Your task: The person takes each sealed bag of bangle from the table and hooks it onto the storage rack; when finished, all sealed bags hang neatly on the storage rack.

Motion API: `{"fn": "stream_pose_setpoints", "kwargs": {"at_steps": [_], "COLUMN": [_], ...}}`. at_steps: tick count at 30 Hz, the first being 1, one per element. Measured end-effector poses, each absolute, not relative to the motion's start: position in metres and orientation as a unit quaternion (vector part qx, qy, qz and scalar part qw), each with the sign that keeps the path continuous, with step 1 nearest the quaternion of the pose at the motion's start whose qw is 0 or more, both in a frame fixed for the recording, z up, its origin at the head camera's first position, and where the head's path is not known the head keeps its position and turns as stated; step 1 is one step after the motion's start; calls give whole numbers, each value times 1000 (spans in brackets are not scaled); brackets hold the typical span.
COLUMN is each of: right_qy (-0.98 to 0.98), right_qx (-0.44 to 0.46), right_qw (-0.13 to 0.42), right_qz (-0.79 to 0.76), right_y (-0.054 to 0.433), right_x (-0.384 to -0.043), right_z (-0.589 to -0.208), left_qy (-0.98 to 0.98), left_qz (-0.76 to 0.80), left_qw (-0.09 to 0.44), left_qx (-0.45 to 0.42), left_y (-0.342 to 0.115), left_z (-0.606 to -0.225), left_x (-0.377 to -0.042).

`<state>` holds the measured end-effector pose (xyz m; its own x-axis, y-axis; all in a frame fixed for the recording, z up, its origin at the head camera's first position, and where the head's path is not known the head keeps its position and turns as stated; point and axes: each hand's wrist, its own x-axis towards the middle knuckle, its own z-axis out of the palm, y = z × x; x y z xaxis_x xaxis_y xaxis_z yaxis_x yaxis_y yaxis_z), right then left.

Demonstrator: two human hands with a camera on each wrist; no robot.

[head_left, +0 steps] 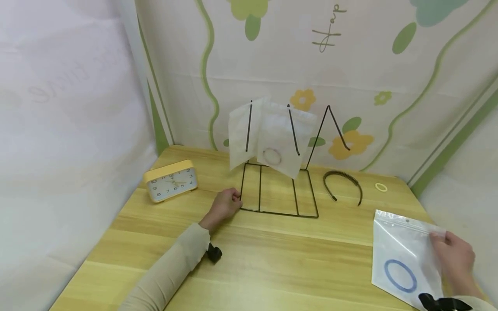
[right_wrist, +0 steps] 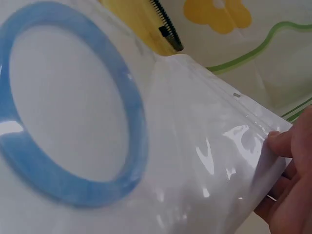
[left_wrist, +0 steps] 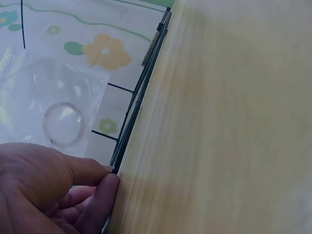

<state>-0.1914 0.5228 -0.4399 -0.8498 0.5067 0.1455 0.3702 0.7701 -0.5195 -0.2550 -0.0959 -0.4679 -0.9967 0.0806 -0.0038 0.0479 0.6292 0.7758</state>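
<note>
In the head view, my left hand point(head_left: 225, 206) pinches the front left corner of a black wire display rack point(head_left: 280, 213) standing on the table. The left wrist view shows the thumb and a finger closed on its dark base wire point(left_wrist: 127, 127). Two clear-white zip bags hang from the rack's hooks; the front bag point(head_left: 284, 129) has a pale pinkish ring in it. At the right, my right hand point(head_left: 455, 257) grips the upper side edge of another zip bag point(head_left: 397, 242), tilted above the table. A blue ring point(right_wrist: 136, 122) lies inside that bag.
Left of the rack stands a yellow-topped alarm clock point(head_left: 171, 181). A dark coiled headband point(head_left: 359, 190) and a small pale yellow ring point(head_left: 381, 187) lie to the right on the wooden table point(head_left: 272, 259). The rack's rightmost hook point(head_left: 337, 126) carries no bag. Printed fabric walls enclose the table.
</note>
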Motion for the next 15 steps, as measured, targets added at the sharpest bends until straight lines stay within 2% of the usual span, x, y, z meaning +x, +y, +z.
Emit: {"fn": "stream_pose_setpoints", "kwargs": {"at_steps": [9,12,15], "right_qy": [-877,-867,-839], "right_qx": [-325,-301,-235], "right_qw": [51,63,91], "right_qz": [350,393,482], "right_y": [490,479,469], "right_x": [-180,-174,-169], "right_z": [-399,-390,-383], "left_qy": [905,905,907], "left_qz": [423,423,419], "left_qw": [10,8,4], "left_qx": [41,43,43], "left_y": [-98,-98,-99], "left_z": [-468,-467,-467], "left_x": [-254,-254,-255]}}
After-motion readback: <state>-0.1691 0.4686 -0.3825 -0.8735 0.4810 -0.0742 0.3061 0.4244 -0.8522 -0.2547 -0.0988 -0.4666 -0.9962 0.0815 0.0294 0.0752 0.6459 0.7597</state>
